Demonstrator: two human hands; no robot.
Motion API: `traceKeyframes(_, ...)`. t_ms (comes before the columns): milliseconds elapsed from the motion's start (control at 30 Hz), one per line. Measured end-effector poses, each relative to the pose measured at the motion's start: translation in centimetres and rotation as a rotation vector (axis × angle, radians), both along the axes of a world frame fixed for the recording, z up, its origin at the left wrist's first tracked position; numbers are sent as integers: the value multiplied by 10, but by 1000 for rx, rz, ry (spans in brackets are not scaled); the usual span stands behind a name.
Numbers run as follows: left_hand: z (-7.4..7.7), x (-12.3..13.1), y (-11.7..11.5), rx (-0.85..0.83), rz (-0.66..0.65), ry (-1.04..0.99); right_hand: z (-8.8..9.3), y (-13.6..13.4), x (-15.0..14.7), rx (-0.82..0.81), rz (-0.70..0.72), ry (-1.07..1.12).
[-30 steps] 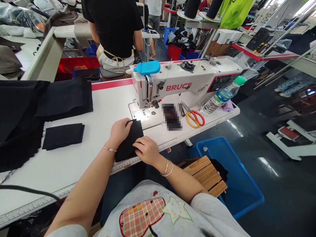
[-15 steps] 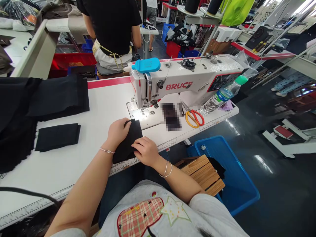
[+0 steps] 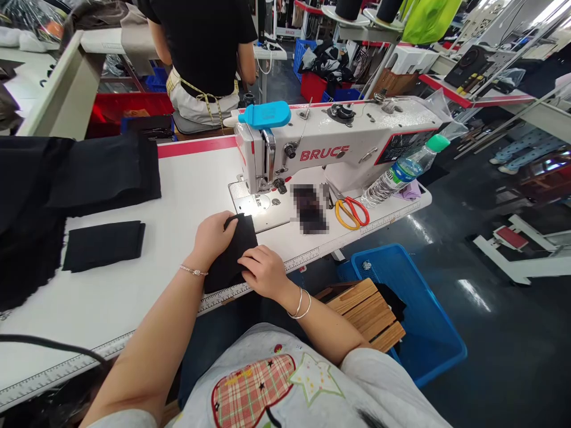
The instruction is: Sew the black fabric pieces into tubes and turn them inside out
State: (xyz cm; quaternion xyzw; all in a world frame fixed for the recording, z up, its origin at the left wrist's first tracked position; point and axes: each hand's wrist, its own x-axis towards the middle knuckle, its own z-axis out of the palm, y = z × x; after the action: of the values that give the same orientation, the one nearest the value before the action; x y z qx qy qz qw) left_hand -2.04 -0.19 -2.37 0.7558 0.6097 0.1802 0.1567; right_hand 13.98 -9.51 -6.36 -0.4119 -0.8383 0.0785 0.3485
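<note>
A small black fabric piece (image 3: 236,249) lies on the white sewing table (image 3: 178,196), just in front of the needle plate of the white BRUCE sewing machine (image 3: 330,145). My left hand (image 3: 213,236) curls over the piece's left edge, fingers pinching its upper corner. My right hand (image 3: 264,270) presses down on its lower right edge, fingers bent. The piece stops short of the presser foot (image 3: 261,193).
A folded black piece (image 3: 103,245) and a larger black fabric pile (image 3: 66,178) lie at the left. Orange-handled scissors (image 3: 352,213) and a water bottle (image 3: 401,172) sit right of the machine. A blue bin (image 3: 419,321) and wooden stool (image 3: 366,312) stand below. A person in black stands behind the table.
Both hands stay on the black piece with barely any shift. Only the view has drifted slightly.
</note>
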Motion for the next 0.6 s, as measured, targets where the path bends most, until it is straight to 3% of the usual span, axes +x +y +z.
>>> traceKeyframes(600,2,0,0,-8,-1,4,1,0,0,-3,0,-9)
